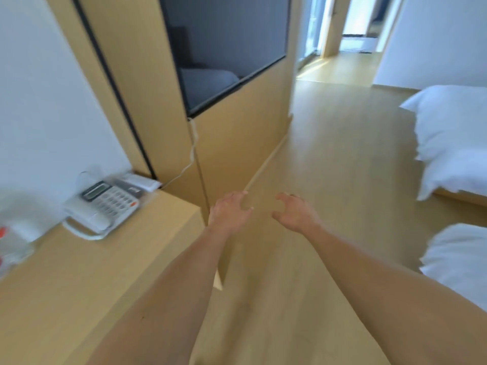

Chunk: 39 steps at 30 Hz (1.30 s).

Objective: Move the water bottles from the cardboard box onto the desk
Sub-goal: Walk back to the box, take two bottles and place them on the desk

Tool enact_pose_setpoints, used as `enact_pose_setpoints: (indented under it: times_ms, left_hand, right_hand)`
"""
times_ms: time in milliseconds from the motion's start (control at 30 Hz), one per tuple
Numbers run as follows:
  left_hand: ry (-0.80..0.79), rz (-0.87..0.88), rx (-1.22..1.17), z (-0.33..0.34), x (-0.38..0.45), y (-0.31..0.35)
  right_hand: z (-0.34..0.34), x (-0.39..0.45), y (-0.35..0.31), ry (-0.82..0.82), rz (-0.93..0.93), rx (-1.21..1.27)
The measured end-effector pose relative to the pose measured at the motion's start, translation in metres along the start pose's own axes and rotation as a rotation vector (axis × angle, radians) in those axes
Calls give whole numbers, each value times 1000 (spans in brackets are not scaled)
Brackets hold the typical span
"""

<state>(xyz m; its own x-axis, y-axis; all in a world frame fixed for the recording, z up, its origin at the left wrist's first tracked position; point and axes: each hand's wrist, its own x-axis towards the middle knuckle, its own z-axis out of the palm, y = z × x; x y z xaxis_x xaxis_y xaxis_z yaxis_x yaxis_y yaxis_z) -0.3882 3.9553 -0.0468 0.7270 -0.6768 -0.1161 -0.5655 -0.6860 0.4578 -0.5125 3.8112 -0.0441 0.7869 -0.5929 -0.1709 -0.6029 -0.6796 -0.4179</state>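
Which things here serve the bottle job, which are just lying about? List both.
Job: desk; left hand and right hand, both empty with fingers loosely curled. No box in view.

Lying about: telephone, wall screen, white bedding, blurred clear packaging with red marks.

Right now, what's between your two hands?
Nothing. In the head view, only bare wooden floor shows in the gap between the left hand and right hand; both hold nothing.
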Motion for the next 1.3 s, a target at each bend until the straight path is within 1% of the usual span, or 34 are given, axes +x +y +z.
enact_pose_setpoints:
  times_ms: [167,233,333,467,667,933,1067,1300]
  left_hand:
    - [-125,220,77,38,42,99]
    - [-156,281,92,53,58,131]
    - [-171,359,140,75,80,178]
    - [-132,420,198,99,115,225]
    - [-160,505,292,118,204,267]
    - [-174,554,295,109,348,311]
    - [-194,567,270,114,390,338]
    - [-212,578,266,137,460,381]
  right_hand:
    - [-48,-17,98,120,217,64]
    - [-64,-23,130,156,298,71]
    - [-88,-27,174,205,401,59]
    - [-110,-14,218,227,498,28]
    - [-126,56,252,219,605,10]
    - [-175,175,272,249,681,21]
    - [-199,216,288,269,695,24]
    - [-228,289,331,254,701,18]
